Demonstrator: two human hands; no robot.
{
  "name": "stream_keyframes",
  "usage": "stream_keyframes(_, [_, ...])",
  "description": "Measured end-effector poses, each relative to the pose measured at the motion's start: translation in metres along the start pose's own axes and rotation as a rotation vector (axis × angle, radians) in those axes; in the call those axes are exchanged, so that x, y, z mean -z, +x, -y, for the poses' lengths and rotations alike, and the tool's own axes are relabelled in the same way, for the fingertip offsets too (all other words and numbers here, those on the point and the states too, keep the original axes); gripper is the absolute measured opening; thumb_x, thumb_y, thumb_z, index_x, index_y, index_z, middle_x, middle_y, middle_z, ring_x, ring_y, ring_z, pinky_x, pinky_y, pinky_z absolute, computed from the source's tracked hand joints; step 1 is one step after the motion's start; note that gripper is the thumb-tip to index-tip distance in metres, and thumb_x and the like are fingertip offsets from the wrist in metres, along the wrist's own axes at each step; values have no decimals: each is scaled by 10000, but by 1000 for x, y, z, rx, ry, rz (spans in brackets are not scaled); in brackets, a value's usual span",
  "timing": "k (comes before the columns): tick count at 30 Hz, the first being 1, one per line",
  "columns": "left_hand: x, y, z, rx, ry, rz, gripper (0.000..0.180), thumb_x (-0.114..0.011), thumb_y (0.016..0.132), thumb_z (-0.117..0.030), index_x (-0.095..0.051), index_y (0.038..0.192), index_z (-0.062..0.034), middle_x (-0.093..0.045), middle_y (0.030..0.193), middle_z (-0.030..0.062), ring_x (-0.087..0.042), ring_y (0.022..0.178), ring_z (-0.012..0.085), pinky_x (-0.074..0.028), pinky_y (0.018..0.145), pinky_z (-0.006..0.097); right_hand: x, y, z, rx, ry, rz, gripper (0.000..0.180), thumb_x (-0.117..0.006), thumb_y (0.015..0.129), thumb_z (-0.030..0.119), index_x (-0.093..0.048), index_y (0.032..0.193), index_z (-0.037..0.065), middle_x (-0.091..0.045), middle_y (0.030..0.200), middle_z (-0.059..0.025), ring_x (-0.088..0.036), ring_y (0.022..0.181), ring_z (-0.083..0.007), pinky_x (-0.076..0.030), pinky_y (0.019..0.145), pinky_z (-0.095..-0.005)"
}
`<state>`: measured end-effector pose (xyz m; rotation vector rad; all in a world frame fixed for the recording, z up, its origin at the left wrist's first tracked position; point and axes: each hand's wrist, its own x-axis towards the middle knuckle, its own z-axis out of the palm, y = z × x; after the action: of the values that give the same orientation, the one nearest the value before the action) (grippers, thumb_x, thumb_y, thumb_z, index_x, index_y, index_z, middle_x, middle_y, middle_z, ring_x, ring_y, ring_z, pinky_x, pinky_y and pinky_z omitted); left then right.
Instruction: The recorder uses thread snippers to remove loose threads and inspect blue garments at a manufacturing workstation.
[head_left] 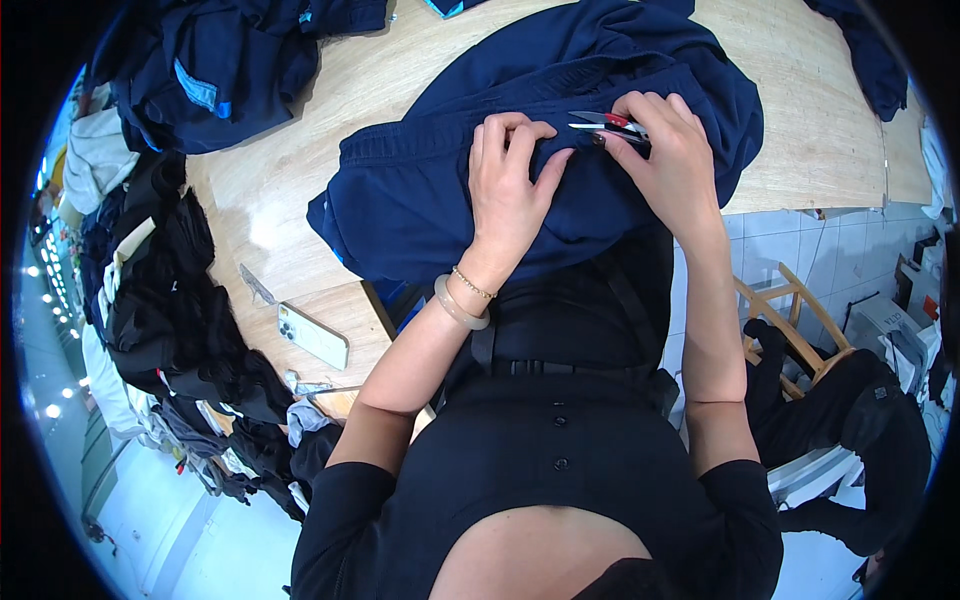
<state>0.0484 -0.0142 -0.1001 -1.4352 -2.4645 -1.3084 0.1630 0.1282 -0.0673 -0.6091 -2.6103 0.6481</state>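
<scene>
A navy blue garment (pixel 400 215) with a gathered, elastic-looking waistband lies bunched along the table's near edge, part of it against my lap. My left hand (pixel 505 185) rests on the band with curled fingers, gathering a bit of cloth between thumb and forefinger. Just to the right, my right hand (pixel 672 150) is closed around small thread snips (pixel 612 121) with a red part. Their narrow blades point left, toward my left fingertips and close over the cloth. My palm hides the rest of the snips.
More navy clothes (pixel 215 75) are heaped at the far left of the wooden table (pixel 800 110). A phone (pixel 313 335) lies on the left part. Dark clothes (pixel 165 300) pile up beyond the left edge. At the right stands a wooden stool (pixel 795 310) near black cloth.
</scene>
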Motion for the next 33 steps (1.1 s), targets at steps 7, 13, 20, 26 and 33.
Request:
stream_keyframes(7, [0, 0, 0, 1, -1, 1, 270, -770, 706, -77, -611, 923, -46, -502, 939, 89, -514, 844, 252, -437, 742, 350, 1, 1, 2, 9, -6, 13, 212, -740, 753, 145, -612, 909, 83, -608, 813, -21, -529, 775, -214, -383, 691, -336])
stream_keyframes(13, [0, 0, 1, 3, -8, -1, 271, -768, 706, -78, -607, 922, -40, -504, 944, 91, -520, 860, 258, -440, 747, 357, -2, 3, 1, 27, 80, 20, 204, -737, 769, 147, -613, 920, 86, -591, 778, -26, -531, 765, -187, -382, 696, -292])
stream_keyframes(20, [0, 1, 0, 0, -12, -8, 277, -776, 702, -84, -596, 906, -35, -513, 947, 96, -527, 850, 262, -443, 743, 353, 11, 15, -1, -295, 1559, 12, 244, -499, 973, 247, -564, 1065, 30, -553, 828, 3, -436, 732, -80, -355, 699, -230])
stream_keyframes(26, [8, 15, -16, 206, -102, 81, 284, -745, 764, -114, -633, 1022, -78, -534, 931, 76, -570, 689, 238, -487, 635, 332, 11, 19, -19, -286, 1662, 52, 385, -392, 1015, 363, -545, 1033, 10, -429, 706, 5, -382, 680, -99, -330, 672, -251])
stream_keyframes(33, [14, 28, -4, -4, -32, 159, 123, -642, 829, -35, -652, 937, -94, -531, 945, 60, -614, 689, 250, -511, 602, 344, -17, 4, -33, -426, 1719, 11, 376, -371, 1022, 341, -540, 1002, 6, -404, 671, 12, -350, 630, -90, -329, 640, -243])
